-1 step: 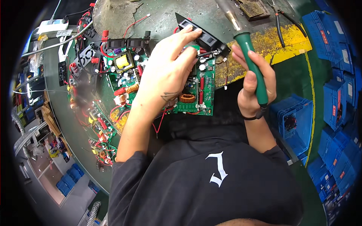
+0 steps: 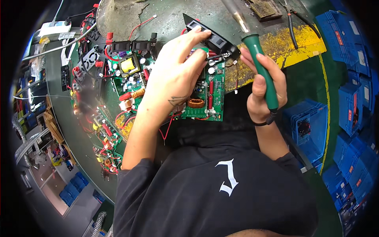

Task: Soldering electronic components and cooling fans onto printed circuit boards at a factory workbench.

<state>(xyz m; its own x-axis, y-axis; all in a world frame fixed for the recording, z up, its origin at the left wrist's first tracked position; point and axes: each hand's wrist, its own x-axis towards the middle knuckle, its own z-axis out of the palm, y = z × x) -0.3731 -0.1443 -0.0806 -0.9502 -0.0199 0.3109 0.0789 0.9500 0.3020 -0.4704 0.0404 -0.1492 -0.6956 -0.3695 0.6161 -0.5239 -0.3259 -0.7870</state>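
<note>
My left hand (image 2: 177, 67) is closed on a black fan panel (image 2: 219, 42), its fingertips on the top edge; the panel stands tilted at the far edge of a green circuit board (image 2: 215, 110). A short black wire (image 2: 215, 57) runs from near my thumb to a metal terminal on the panel. The board carries a copper-wound coil (image 2: 196, 103) and red components; my left hand and forearm hide part of it. My right hand (image 2: 266, 87) grips the green handle of a soldering iron (image 2: 258, 53), whose shaft points away from me. The tip is out of view.
More circuit boards (image 2: 106, 132) with red wires lie to the left, beside another fan panel (image 2: 134, 46). Black-and-orange pliers (image 2: 292, 29) rest at the far right near a yellow-painted edge (image 2: 304, 43). A blue crate (image 2: 316, 134) stands at right, with stacked blue bins (image 2: 349, 106) beyond.
My right hand and the soldering iron have shifted slightly left and away from me. My left hand and the fan panel stay practically in place.
</note>
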